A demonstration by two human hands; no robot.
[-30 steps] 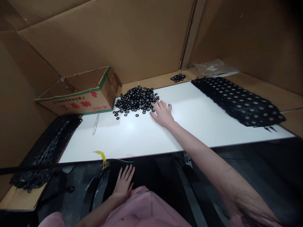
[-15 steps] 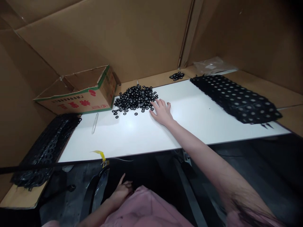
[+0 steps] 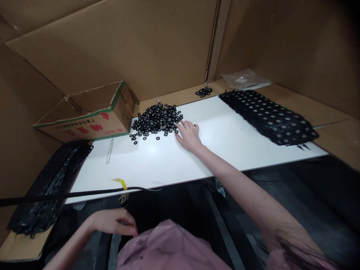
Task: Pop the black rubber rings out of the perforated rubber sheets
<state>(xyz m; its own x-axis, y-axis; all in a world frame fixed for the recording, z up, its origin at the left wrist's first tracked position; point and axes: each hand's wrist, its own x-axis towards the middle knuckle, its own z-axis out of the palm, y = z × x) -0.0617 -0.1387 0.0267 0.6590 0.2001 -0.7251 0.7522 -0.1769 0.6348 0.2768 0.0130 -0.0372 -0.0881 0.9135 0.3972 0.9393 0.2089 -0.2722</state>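
My right hand [image 3: 189,135] lies on the white table with its fingers spread. Its fingertips are at the right edge of a pile of small black rings [image 3: 157,118] with pale centres. I see nothing gripped in it. My left hand [image 3: 115,222] hangs in front of the table's near edge, close to my pink top. Its fingers are loosely bent, and nothing shows in them.
An open cardboard box [image 3: 84,122] stands left of the pile. A clear tube [image 3: 109,151] lies in front of it. Sheets of black rings [image 3: 45,187] lie at the left, a dotted black sheet [image 3: 270,117] at the right. A black cable [image 3: 92,193] crosses the near edge.
My left hand has moved left and up from my lap, its index finger no longer pointing out. My right hand stays beside the pile. The view has shifted slightly.
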